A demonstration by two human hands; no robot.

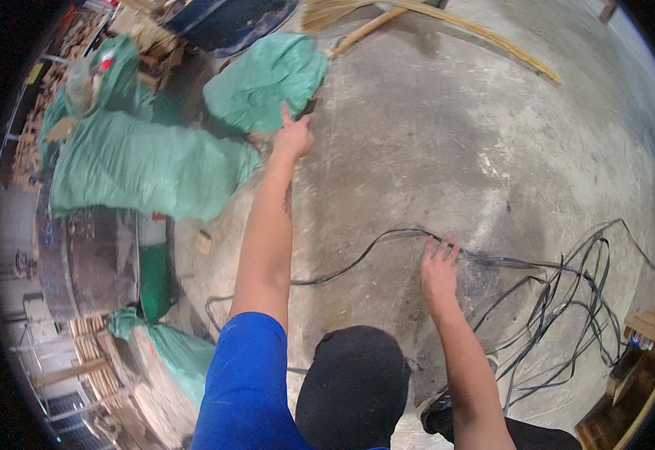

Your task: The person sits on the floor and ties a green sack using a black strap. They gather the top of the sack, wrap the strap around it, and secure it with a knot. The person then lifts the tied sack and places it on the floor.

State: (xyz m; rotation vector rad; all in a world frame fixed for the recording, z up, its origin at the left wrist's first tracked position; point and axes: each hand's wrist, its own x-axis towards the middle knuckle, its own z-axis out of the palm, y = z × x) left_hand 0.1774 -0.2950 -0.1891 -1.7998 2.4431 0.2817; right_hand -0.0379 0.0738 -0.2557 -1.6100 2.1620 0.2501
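At upper centre, the left hand [293, 138] grips the crinkled edge of a woven green sack [266, 81]. Lower right of it, the open right hand [438, 266] presses splayed fingers on flat black strapping [560, 292] tangled over rough concrete floor [447, 150].

Bulging green sacks [140, 161] lie at left.

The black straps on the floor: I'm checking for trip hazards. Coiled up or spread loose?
Spread loose: the black straps sprawl in tangled loops across the concrete floor, under the right hand.

Broom [417, 19] head cut off at top edge; left-side clutter blurred.
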